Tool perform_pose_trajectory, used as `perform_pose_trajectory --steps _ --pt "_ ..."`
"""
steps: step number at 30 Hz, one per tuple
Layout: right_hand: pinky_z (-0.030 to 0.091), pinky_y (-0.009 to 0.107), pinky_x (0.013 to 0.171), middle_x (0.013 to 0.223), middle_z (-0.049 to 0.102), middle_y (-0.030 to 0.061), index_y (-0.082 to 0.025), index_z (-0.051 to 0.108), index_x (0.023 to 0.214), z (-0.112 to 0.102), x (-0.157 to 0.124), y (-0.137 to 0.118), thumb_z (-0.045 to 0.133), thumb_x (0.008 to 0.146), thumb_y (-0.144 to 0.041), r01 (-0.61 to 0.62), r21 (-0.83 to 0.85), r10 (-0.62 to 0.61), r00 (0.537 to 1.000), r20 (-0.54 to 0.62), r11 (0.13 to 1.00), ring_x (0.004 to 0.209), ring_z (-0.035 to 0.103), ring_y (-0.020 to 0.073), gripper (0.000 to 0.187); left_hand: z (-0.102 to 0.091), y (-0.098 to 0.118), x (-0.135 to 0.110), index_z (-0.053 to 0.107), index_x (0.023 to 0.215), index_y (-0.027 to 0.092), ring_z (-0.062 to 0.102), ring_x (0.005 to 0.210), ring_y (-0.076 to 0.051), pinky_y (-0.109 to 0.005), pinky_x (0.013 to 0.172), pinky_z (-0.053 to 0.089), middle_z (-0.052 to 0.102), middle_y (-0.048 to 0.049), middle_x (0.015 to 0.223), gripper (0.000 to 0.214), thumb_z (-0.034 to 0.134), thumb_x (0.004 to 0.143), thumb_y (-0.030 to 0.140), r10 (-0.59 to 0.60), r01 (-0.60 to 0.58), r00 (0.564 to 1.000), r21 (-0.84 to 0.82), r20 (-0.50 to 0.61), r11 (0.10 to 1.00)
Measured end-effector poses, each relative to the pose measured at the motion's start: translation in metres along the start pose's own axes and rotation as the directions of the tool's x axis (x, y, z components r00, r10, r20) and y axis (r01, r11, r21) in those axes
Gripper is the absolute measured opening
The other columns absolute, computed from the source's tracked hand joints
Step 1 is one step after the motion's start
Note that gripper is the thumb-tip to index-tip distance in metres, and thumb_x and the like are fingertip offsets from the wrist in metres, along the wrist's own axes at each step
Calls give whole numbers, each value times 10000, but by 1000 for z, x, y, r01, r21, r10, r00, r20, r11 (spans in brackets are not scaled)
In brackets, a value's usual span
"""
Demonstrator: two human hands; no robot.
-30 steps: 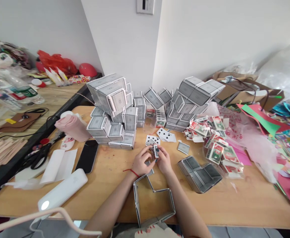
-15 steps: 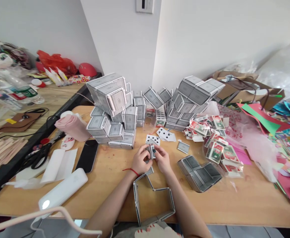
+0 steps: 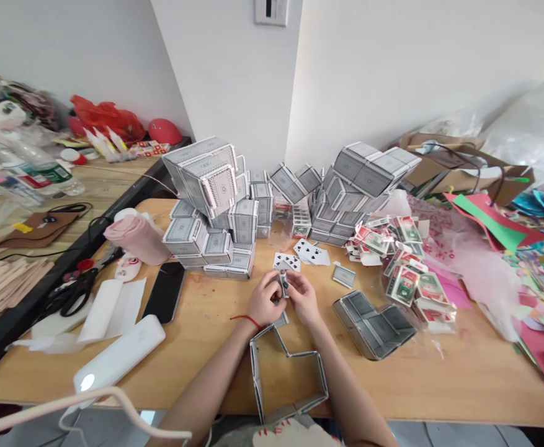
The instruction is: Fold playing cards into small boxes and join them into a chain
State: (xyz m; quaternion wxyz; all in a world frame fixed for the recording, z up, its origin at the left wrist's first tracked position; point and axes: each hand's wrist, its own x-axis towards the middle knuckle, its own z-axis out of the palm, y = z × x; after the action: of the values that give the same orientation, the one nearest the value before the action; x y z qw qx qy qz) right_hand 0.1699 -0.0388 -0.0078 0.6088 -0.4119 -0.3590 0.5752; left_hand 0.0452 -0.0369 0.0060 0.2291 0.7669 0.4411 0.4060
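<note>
Pinching folded card (image 3: 283,285) between fingers of left hand (image 3: 263,302) and right hand (image 3: 303,299); could slip or crease crooked under uneven squeeze.

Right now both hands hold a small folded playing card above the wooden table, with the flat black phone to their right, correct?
No. The head view shows the flat black phone to their left, not right. The left hand and right hand do hold the small folded playing card above the wooden table.

only spade pips show on the face-up cards (image 3: 312,252).
</note>
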Motion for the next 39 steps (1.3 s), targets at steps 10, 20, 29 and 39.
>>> perform_pose_trajectory --steps 10,20,29,39 --pt "392 329 878 996 605 37 -221 572 961 0 0 -1 687 625 -213 -9 20 9 1000 18 1000 927 546 170 356 1 -1 0 421 586 186 536 937 -186 -312 753 458 486 -78 1140 151 507 575 62 27 -27 1000 34 15 999" --pt "391 313 875 1020 593 35 -232 551 1019 -3 3 2 689 618 -192 -62 70 60 997 38 996 954 537 164 425 3 -6 -1 443 557 181 567 857 -179 -309 707 463 490 -67 1182 139 531 578 75 43 -49 997 95 60 994" --pt "422 292 812 985 590 20 -237 546 991 -6 3 1 705 593 -191 -114 77 110 992 56 990 911 550 159 432 1 -5 0 459 555 175 545 936 -176 -281 730 442 502 -60 1184 120 529 599 89 52 -62 994 113 96 992" --pt "456 256 605 831 620 -6 -242 490 980 -8 3 -11 700 609 -227 -254 120 238 962 135 960 680 588 141 426 3 -7 -1 475 579 168 563 854 -157 -274 704 422 462 -58 1237 99 538 644 126 34 -53 985 106 171 993"
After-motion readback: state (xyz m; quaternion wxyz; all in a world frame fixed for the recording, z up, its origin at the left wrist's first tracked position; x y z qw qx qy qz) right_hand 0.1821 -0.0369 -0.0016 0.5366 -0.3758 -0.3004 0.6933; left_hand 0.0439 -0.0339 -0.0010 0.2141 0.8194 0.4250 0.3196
